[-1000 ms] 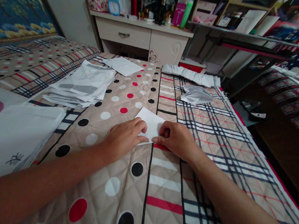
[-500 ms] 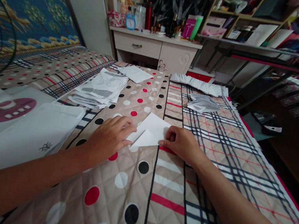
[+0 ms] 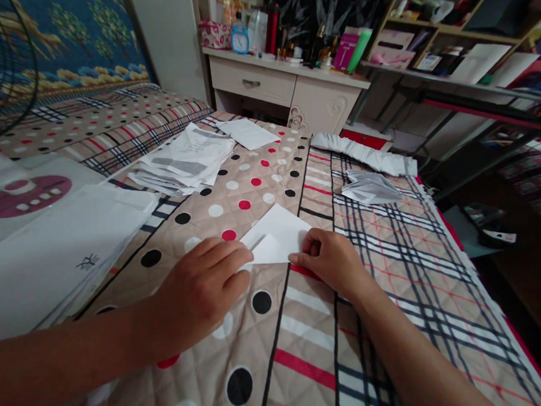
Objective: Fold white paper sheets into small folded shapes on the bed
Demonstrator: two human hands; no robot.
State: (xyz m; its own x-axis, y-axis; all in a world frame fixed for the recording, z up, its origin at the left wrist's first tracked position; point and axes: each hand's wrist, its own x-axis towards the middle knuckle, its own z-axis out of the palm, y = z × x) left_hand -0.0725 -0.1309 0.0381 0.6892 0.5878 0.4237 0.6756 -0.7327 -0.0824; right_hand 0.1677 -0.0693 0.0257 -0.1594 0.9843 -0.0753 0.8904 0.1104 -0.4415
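A white sheet of paper [image 3: 283,232], partly folded, lies on the patterned bedspread [image 3: 303,370] between my hands. My left hand [image 3: 209,280] is closed at its near left corner, where a flap turns up; the fingers cover that corner. On the right edge, my right hand [image 3: 325,255] pinches the paper between thumb and curled fingers. Beyond it to the right lie some folded papers [image 3: 371,188] and a long row of folded white papers [image 3: 364,154].
Left of my arm is a stack of white sheets [image 3: 57,254] beside a white bag with a pink print [image 3: 29,196]. Loose printed papers [image 3: 184,157] and a white sheet [image 3: 248,133] lie farther back. A dresser [image 3: 280,90] stands beyond the bed, with a desk [image 3: 451,83] at right.
My left hand has moved toward me and slightly right, from the paper's left side to its near left corner, and its fingers have closed. The right hand keeps its pinch.
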